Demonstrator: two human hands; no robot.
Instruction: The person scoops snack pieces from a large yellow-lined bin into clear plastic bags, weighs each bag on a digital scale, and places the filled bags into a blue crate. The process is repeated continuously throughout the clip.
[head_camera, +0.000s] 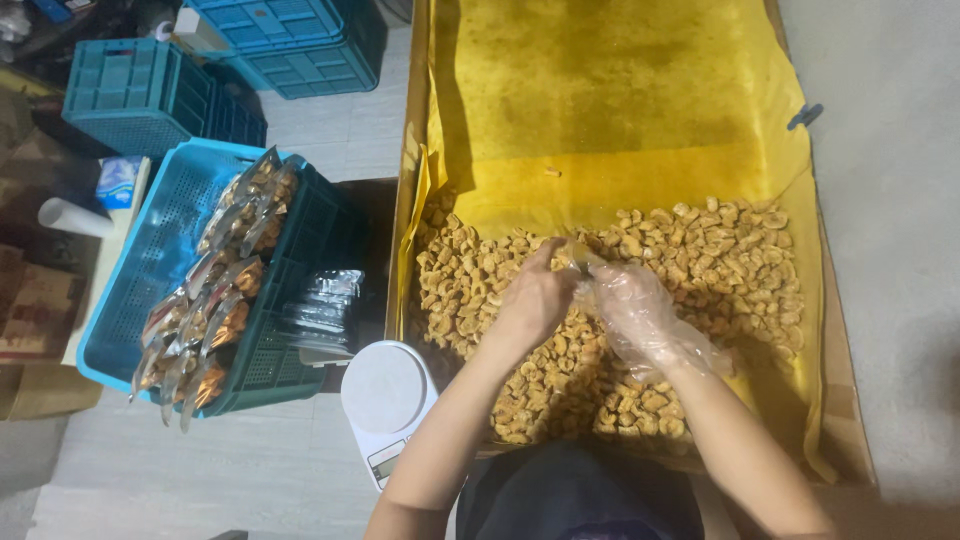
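Observation:
A heap of small golden-brown fried snack pieces (700, 260) lies on yellow paper (600, 110) inside a long wooden tray. My left hand (535, 295) is bare and hovers over the heap, its fingers pinching the edge of a small clear bag (578, 262). My right hand (640, 310) wears a loose clear plastic glove and grips the same bag from the right. The two hands meet above the middle of the heap. What is in the bag is hidden.
A white kitchen scale (385, 395) stands on the floor by the tray's near left corner. A teal crate (160, 260) to the left holds several filled snack packets, with a stack of empty clear bags (320, 310) beside it. More blue crates (290, 40) stand farther back.

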